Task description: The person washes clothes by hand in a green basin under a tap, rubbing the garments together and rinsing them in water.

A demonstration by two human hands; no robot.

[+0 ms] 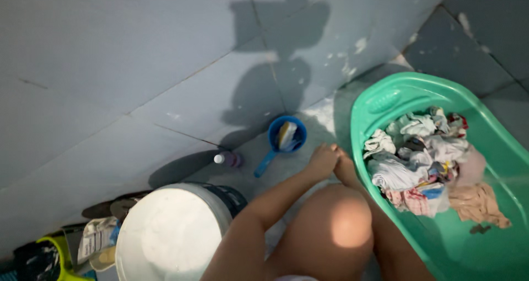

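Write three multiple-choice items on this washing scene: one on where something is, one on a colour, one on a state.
1. Where does the blue scoop lie?
A. inside the tub
B. on the floor by the wall
C. on top of the bucket

2. What colour is the plastic tub that holds the pile of clothes?
A. green
B. red
C. black

3. How are the left hand and right hand placed?
A. far apart
B. each holding a garment
C. close together beside the tub's rim, holding nothing that can be seen

Answers: 1 B, it rests on the floor at the foot of the wall; 2 A, its rim and wall are green; 3 C, the hands meet just left of the tub.
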